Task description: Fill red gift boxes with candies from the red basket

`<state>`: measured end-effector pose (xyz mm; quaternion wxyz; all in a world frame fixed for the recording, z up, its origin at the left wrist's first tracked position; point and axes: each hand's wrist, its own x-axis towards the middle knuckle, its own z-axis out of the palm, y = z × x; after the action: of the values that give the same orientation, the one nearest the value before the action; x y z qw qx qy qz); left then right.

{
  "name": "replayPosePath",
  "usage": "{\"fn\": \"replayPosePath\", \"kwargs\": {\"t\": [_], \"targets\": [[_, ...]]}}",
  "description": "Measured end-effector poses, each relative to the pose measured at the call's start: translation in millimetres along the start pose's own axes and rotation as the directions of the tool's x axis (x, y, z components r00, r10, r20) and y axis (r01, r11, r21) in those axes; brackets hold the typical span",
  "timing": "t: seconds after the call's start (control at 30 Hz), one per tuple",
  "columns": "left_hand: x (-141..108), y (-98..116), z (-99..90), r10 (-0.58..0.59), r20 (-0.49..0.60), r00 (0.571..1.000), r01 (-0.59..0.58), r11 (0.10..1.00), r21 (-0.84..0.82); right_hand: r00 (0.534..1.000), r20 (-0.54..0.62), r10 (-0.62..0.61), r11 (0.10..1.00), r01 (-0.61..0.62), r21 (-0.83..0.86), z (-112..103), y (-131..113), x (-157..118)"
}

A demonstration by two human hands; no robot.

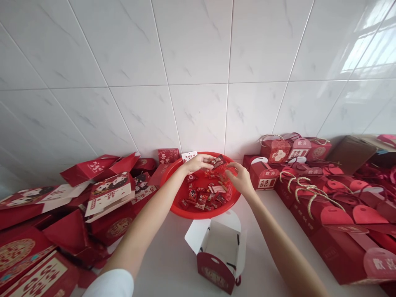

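A round red basket (185,213) holds several small wrapped sweets (201,199). Over its back rim my left hand (200,163) has its fingers closed on a dark red wrapped sweet (218,161). My right hand (239,177) is just right of that sweet, over the basket's right side, with thumb and fingers apart and nothing seen between them. Between my forearms, in front of the basket, stands an open dark red box (216,272) with a white inside and raised flaps; no sweets show in it.
Red gift boxes (108,194), some with open lids, are piled on the left. Rows of closed red boxes (340,251) with rope handles fill the right side. A brown cardboard box (351,152) is at the back right. Behind everything rises a tiled wall (198,111).
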<state>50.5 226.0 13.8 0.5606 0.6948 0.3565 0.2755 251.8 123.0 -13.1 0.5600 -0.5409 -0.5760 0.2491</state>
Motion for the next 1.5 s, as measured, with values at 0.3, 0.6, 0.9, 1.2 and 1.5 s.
{"fn": "replayPosePath", "kwargs": {"t": [0.3,0.6,0.9,1.2,1.5], "targets": [[-4.8,18.1,21.3,-0.014,0.258,0.966,-0.044,0.976,0.214,0.992,0.011,0.125,0.876,-0.116,0.467,12.4,-12.6,-4.9],[0.5,-15.6,4.8,-0.529,0.188,0.827,0.234,0.628,0.742,0.976,0.017,0.215,0.750,-0.176,0.638,15.0,-21.2,-10.3],[-2.3,-11.1,15.6,-0.578,0.114,0.808,0.271,0.536,0.799,0.973,0.011,0.230,0.732,-0.181,0.656,16.6,-22.3,-12.2],[-7.3,-1.2,18.0,-0.396,0.002,0.918,0.242,0.565,0.789,0.975,0.016,0.222,0.759,-0.183,0.625,17.7,-22.1,-11.2],[-5.0,1.0,31.1,-0.390,0.106,0.915,0.180,0.627,0.758,0.975,-0.003,0.224,0.766,-0.174,0.619,17.0,-21.5,-10.8]]}}
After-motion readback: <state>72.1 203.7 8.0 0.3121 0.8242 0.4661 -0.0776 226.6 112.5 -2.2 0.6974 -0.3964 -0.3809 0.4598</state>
